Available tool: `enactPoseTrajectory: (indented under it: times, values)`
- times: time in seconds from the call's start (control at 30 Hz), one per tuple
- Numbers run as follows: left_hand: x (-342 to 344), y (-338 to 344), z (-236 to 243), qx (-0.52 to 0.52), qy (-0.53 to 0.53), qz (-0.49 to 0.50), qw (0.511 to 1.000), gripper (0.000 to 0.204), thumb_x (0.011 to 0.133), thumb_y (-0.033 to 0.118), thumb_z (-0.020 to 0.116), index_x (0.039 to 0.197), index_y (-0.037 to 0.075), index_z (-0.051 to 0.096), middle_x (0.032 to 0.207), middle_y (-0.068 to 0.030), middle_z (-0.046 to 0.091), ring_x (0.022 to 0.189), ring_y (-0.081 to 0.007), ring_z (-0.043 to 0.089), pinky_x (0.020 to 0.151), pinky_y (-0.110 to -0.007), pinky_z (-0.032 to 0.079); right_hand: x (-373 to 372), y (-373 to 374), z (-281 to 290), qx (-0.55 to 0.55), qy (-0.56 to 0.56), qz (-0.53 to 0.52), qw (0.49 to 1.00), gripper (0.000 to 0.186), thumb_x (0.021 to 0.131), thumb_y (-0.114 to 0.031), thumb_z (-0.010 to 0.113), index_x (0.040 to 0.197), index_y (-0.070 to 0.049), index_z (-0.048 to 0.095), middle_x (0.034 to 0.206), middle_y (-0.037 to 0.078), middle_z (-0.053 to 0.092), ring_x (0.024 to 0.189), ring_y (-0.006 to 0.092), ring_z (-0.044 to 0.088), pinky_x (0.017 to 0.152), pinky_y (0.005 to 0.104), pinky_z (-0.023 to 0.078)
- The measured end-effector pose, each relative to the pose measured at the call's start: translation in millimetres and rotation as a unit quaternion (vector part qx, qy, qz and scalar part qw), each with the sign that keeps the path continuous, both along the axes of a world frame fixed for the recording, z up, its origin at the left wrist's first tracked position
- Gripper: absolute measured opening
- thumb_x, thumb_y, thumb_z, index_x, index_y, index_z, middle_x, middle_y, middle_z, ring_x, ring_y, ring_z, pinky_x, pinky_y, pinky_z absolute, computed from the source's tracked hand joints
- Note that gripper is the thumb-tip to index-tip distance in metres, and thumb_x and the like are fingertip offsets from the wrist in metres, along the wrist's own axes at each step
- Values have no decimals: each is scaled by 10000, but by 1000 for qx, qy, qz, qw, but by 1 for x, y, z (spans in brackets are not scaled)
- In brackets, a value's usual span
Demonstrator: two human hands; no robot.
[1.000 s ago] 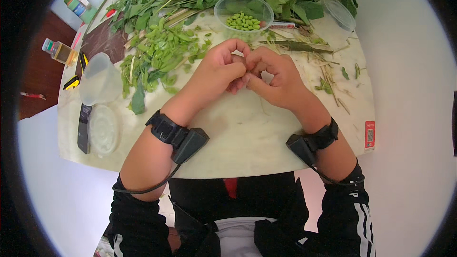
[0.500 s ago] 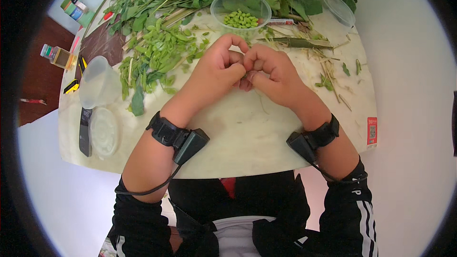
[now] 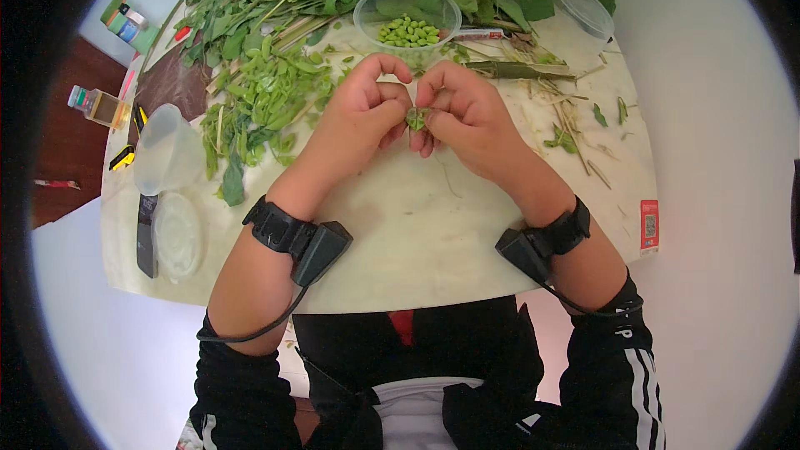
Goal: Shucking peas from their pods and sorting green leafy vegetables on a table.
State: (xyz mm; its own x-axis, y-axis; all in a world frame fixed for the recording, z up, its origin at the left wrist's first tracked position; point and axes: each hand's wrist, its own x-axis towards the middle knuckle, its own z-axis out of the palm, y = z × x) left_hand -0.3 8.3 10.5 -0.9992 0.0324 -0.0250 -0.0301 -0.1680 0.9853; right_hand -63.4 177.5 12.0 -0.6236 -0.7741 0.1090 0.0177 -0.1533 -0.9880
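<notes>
Between my hands, above the middle of the table, is a small green bean pod, partly hidden by fingers. My left hand pinches it from the left with thumb and fingertips. From the other side my right hand grips it between thumb and fingers. Just beyond them stands a transparent round bowl holding several shelled green beans. A heap of green pods lies to the left of my left hand.
Leafy bean stalks pile along the far edge. On the left are an upturned plastic tub, a lid, a black flat device, a yellow cutter and a bottle. Stem scraps litter the right; another lid sits behind.
My hands have drawn slightly apart, so the green pod between the fingertips shows now. The whole view has shifted a little.
</notes>
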Motion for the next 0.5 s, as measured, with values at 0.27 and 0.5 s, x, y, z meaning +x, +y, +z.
enactPoseTrajectory:
  times: [0.27, 0.5]
  values:
    - [1, -1, -1, 18, 17, 41, 999, 181, 929, 93, 554, 1091, 69, 478, 751, 12, 572, 581, -69, 518, 492, -212, 366, -3, -3, -3, 37, 14, -7, 999, 178, 854, 22, 501, 1028, -16, 499, 675, 65, 618, 614, 117, 601, 565, 260, 495]
    - [0, 2, 0, -10, 35, 26, 999, 246, 918, 125, 608, 1114, 58, 475, 796, -3, 584, 583, -68, 512, 504, -210, 377, -7, -3, -3, 54, 36, -49, 997, 178, 873, 27, 497, 1046, -14, 508, 679, 48, 606, 608, 113, 592, 556, 259, 488]
